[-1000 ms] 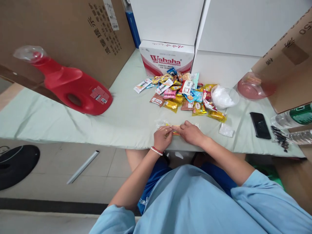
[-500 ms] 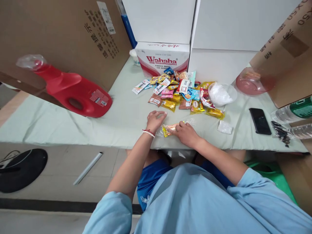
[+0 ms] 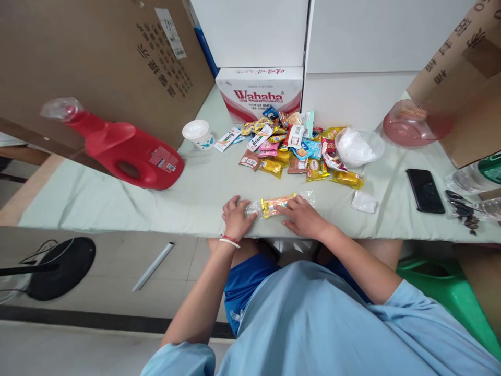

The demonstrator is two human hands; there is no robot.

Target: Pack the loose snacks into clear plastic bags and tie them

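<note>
A clear bag of snack packets point(image 3: 278, 203) lies near the front edge of the table point(image 3: 195, 193) with its pale green cloth. My left hand point(image 3: 236, 216) rests on the bag's left end with the fingers curled over the plastic. My right hand point(image 3: 302, 216) lies on the bag's right half, fingers pressing down on it. Behind the bag sits a loose pile of coloured snack packets point(image 3: 289, 146).
A red detergent jug point(image 3: 125, 151) lies on its side at the left. A paper cup point(image 3: 199, 134), a Wahaha box point(image 3: 259, 94), a clear bowl of white bags point(image 3: 358, 148), a pink bowl point(image 3: 415, 125), a small white packet point(image 3: 363, 200), a black phone point(image 3: 425, 190) and water bottles point(image 3: 477, 177) stand around.
My left hand reached out over the table away from the bag, then came back onto its left end. My right hand stayed on the bag. The view shifted, showing the paper cup.
</note>
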